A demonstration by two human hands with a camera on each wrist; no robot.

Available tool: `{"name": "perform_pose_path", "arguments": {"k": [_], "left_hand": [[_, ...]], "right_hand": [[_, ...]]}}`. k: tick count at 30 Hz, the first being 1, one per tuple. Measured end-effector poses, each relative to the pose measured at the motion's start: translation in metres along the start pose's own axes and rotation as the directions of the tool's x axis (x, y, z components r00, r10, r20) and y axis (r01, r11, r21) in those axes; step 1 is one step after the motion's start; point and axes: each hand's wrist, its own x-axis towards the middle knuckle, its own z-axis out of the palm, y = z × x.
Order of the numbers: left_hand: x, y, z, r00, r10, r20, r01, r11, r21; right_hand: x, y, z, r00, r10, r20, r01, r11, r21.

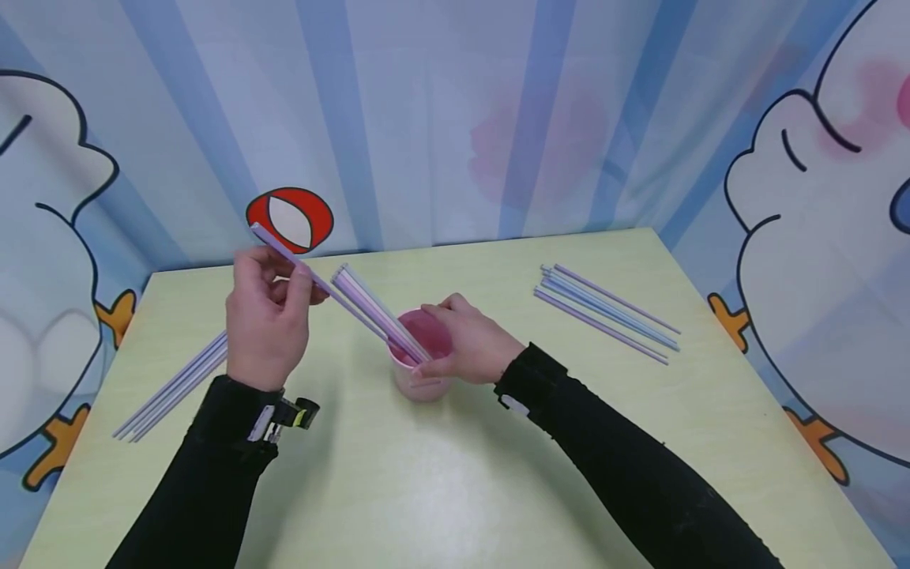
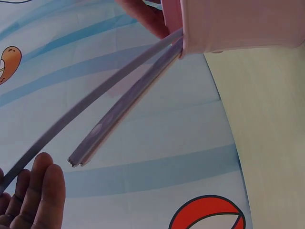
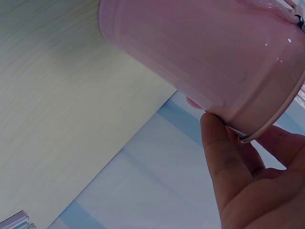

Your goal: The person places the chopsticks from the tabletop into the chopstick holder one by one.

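Observation:
My left hand [image 1: 266,316] pinches a thin purple straw [image 1: 348,307] near its upper end. The straw slants down, and its lower end reaches the mouth of a pink cup [image 1: 419,387]. Inside the cup a bundle of pale purple and pink straws [image 1: 380,316] leans toward the left. My right hand [image 1: 472,340] holds the cup at its right side, thumb in front and fingers at the rim. The right wrist view shows fingertips [image 3: 214,126] against the cup's wall close to the rim. In the left wrist view, the held straw [image 2: 81,109] runs beside the bundle [image 2: 124,112].
On the left of the pale wooden table [image 1: 398,506] lie several purple straws [image 1: 174,389], partly hidden behind my left arm. To the right rest several blue and purple straws [image 1: 604,312]. A blue-striped cloth [image 1: 426,118] with cartoon figures surrounds the table's back and sides.

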Motion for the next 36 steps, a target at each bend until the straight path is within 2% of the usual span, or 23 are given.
{"name": "perform_pose_path", "arguments": {"k": [10,19,28,36], "left_hand": [[-0.009,-0.013,0.014,0.999,-0.014,0.045,0.006,0.986,0.168],[-0.017,-0.024,0.026,0.995,-0.034,0.091,0.008,0.964,0.265],[-0.023,-0.037,0.033,0.989,-0.077,0.129,0.033,0.949,0.313],[-0.024,-0.041,0.035,0.983,-0.102,0.154,0.043,0.937,0.347]], "right_hand": [[0.001,0.001,0.001,1.0,0.004,0.002,-0.004,1.0,-0.003],[0.0,0.0,0.0,1.0,0.004,0.003,-0.004,1.0,-0.006],[-0.001,0.0,-0.001,1.0,0.002,0.0,-0.002,1.0,-0.02],[-0.001,-0.001,-0.002,1.0,-0.008,-0.003,0.008,1.0,-0.004]]}}
